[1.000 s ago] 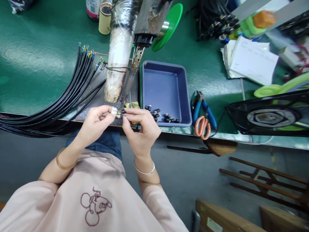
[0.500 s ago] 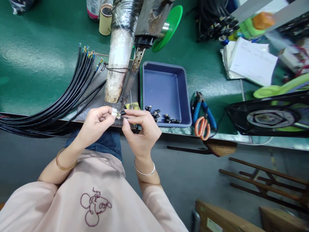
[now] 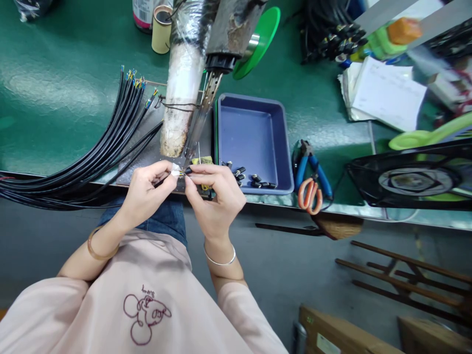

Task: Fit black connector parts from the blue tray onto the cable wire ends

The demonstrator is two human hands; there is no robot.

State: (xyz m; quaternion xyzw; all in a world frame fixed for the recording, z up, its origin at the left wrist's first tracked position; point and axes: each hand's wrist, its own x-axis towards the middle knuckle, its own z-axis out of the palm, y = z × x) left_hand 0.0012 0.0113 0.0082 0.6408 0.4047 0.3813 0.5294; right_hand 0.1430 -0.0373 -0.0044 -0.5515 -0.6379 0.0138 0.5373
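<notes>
My left hand [image 3: 147,191] is closed in a pinch on a black cable, whose thin coloured wires [image 3: 180,173] stick out past the fingertips. White wrapping [image 3: 175,169] covers some of those fingertips. My right hand [image 3: 217,194] pinches a small black connector [image 3: 188,170] that meets the wire ends; the joint itself is too small to make out. Just above both hands, a soldering iron [image 3: 201,120] points down, its tip close to the wires. A yellow sponge [image 3: 202,161] lies behind the right fingers.
Stripped black cables [image 3: 99,152] lie in a bundle on the left. A blue tray [image 3: 288,147] holds several connectors [image 3: 257,181]. Right of it are blue-handled cutters [image 3: 302,164], orange-handled scissors [image 3: 309,195] and a black fan [image 3: 413,179]. A white-wrapped tube [image 3: 182,88] hangs beside the iron.
Both hands stay at the iron's tip with only slight shifts. The right thumb and fingers have edged a little left and up with the connector.
</notes>
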